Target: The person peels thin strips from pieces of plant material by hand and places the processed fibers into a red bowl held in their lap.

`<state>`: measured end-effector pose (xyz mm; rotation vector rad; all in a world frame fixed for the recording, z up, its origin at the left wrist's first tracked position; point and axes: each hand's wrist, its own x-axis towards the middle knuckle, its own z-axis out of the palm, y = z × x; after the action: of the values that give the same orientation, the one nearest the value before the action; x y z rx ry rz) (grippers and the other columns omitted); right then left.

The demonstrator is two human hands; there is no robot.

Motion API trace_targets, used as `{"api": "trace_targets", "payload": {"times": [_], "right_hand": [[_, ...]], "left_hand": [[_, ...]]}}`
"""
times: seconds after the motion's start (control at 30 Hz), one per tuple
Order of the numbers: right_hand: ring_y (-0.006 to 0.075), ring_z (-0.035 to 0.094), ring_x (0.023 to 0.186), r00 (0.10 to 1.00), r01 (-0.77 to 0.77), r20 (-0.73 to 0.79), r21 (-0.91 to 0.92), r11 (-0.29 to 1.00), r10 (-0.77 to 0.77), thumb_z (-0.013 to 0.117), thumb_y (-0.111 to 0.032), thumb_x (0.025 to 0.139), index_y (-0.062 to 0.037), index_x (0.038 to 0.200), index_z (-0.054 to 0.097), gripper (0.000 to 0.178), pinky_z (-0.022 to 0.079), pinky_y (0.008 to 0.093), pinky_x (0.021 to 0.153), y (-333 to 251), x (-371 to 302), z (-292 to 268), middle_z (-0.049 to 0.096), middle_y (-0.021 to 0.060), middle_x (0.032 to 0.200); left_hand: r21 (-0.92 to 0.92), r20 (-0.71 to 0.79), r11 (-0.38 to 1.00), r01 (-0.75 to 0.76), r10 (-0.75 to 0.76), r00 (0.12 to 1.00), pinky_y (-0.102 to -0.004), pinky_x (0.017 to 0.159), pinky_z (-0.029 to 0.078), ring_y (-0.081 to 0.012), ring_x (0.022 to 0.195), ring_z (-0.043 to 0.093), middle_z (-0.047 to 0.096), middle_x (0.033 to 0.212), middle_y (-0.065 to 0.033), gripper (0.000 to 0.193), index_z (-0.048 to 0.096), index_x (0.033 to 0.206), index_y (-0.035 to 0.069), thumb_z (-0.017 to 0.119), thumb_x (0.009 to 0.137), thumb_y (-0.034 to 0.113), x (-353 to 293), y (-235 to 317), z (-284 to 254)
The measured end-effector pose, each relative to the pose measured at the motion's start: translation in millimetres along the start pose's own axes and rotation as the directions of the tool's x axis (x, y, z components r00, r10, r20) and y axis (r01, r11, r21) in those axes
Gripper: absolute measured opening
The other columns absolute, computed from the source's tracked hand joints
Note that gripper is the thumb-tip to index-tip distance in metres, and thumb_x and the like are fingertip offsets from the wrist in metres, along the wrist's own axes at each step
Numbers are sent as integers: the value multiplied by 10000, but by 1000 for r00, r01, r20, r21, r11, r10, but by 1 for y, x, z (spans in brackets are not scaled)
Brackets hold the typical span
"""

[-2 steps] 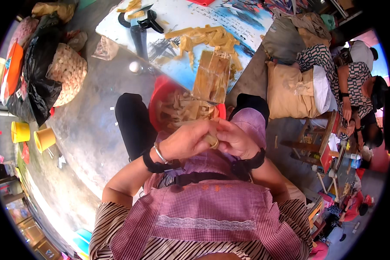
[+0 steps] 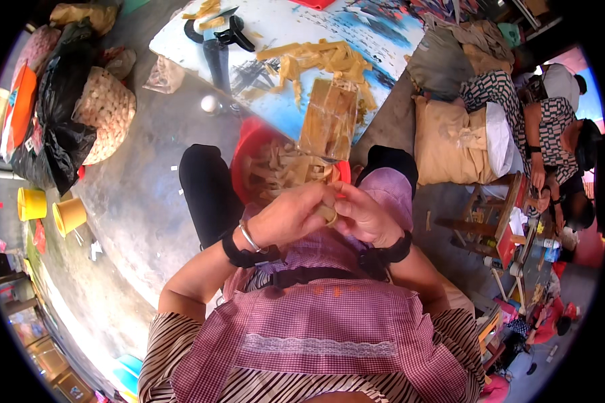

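Observation:
My left hand and my right hand meet over my lap, fingers closed around a small tan strip that looks rolled or folded. Its material cannot be made out, and the fingertips hide most of it. Just beyond the hands, a red basin sits between my knees with many loose tan strips inside. A tan stack in clear plastic overhangs the basin from the table's near corner.
More tan strips lie on the painted white table, beside a grey-and-black tool. Bulging bags and yellow buckets stand on the left. Right are a tan sack, a wooden stool and another person.
My fingers have shifted very slightly around the small tan strip. Everything else looks the same.

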<state>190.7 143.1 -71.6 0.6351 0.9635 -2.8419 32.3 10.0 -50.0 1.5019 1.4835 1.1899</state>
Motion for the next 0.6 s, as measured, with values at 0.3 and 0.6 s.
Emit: {"api": "trace_targets", "payload": {"times": [0.3,0.6], "right_hand": [[249,634,824,839,71,-86,-962,264,-538,622,-67,796,-18,1077,581,288,506,309,708,17,0,21,627,128,971],[149,598,789,903,233,-135,-644,729,-408,565,-68,884,-11,1040,603,170,498,254,654,23,6,10,618,27,994]], "left_hand": [[193,-251,956,220,-169,953,-395,689,500,-355,808,615,601,837,-165,191,536,951,35,592,771,65,-1,-6,24],[253,-256,943,216,-150,955,-388,674,502,-339,793,608,591,834,-163,234,528,968,35,604,747,40,-3,-11,14]]}}
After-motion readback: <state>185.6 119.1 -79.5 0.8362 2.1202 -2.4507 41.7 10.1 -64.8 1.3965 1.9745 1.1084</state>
